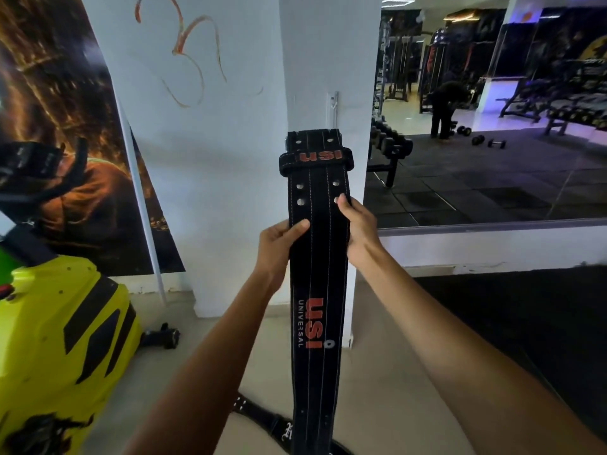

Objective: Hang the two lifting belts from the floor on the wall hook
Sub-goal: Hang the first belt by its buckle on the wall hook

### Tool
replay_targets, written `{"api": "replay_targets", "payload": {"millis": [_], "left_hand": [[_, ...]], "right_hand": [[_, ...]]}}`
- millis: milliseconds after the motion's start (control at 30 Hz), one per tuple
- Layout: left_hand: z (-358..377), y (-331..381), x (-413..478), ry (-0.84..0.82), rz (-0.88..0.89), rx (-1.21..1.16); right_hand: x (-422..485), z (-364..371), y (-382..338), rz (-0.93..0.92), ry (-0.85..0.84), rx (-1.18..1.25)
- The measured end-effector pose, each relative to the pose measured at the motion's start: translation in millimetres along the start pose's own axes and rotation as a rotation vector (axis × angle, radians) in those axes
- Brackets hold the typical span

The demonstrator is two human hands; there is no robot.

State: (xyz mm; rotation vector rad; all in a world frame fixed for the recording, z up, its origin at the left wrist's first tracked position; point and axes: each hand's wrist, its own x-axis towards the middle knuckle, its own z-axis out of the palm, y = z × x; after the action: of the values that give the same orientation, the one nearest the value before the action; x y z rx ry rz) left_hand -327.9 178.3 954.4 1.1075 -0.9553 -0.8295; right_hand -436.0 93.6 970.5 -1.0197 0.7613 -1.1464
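A black lifting belt with red USI lettering hangs upright in front of the white pillar, buckle end up. My left hand grips its left edge and my right hand grips its right edge, both just below the rows of holes. A white wall hook sits on the pillar's corner, a little above the belt's top end. A second black belt lies on the floor below, partly hidden behind the held belt and my left arm.
A yellow-green machine stands at the left. A small black piece of gear lies on the floor by the wall. A large mirror at the right reflects dumbbells, racks and a person.
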Motion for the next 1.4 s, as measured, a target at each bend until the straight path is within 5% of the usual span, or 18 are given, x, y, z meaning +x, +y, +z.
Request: {"api": "replay_targets", "payload": {"millis": [200,333,467,567,733,933,1100,1233,1400], "left_hand": [[-31,-63,-53,-0.142,-0.206,0.303],[-6,12,-1,0.011,-0.041,0.042],[7,43,25,0.158,-0.193,-0.207],[14,48,30,0.216,-0.168,-0.242],[21,57,31,0.228,-0.084,-0.314],[26,67,35,0.214,-0.024,-0.303],[24,61,31,0.184,-0.014,-0.296],[25,48,23,0.172,-0.022,-0.254],[20,40,16,0.103,0.005,-0.179]], "right_hand": [[-4,-7,-3,-0.026,0.011,-0.022],[-7,-1,-2,-0.019,-0.08,-0.084],[-13,-1,-9,-0.108,-0.149,-0.176],[-18,-15,-2,-0.18,-0.208,-0.288],[-49,-66,56,-0.019,-0.23,-0.433],[-17,-28,2,-0.176,-0.199,-0.293],[-39,-65,59,0.003,-0.246,-0.437],[-35,-68,38,0.122,-0.364,-0.669],[-12,-29,-30,0.062,-0.37,-0.319]]}}
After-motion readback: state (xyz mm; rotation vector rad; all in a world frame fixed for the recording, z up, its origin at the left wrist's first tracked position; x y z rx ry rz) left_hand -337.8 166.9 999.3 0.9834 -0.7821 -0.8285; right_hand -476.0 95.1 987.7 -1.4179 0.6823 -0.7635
